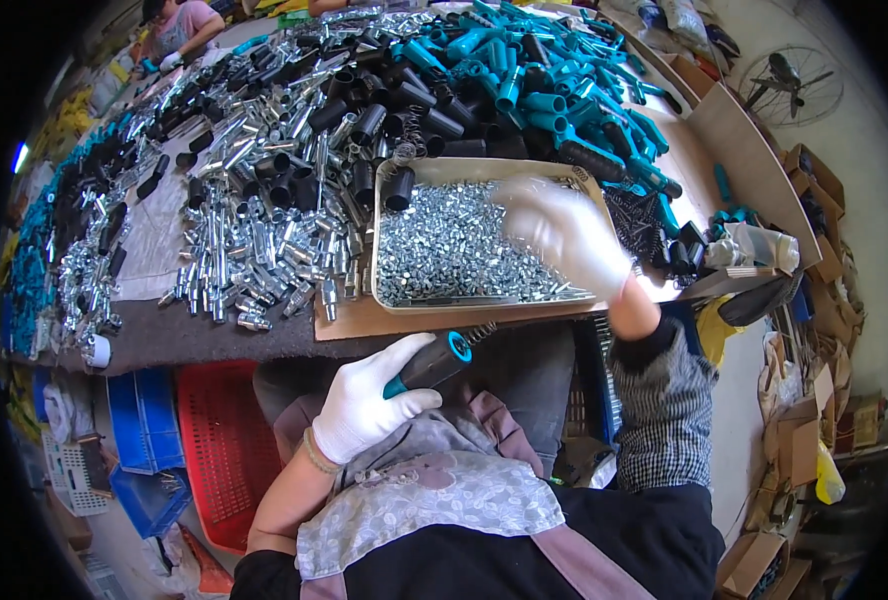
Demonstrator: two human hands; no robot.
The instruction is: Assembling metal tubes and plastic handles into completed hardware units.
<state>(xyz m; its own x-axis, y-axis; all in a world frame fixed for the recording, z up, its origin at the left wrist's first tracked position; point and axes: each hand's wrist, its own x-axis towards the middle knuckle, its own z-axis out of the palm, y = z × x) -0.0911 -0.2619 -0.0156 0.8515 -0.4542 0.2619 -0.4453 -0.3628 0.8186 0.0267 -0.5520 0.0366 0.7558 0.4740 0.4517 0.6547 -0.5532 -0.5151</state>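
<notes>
White-gloved, my left hand [369, 400] grips a black-and-teal handle [429, 365]; my right hand [564, 235], blurred at one o'clock, grip unclear, dips into the tray [389, 295] of screws [444, 250]. Next, I'd say, one screw needs pinching out.

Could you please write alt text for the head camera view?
A gloved left hand holds a black-and-teal handle with a spring at its tip, while the gloved right hand reaches over a tray of small silver parts on a cluttered table.

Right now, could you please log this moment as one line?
left hand: grips black-and-teal plastic handle | right hand: blurred, over beige tray of small silver metal parts
</notes>
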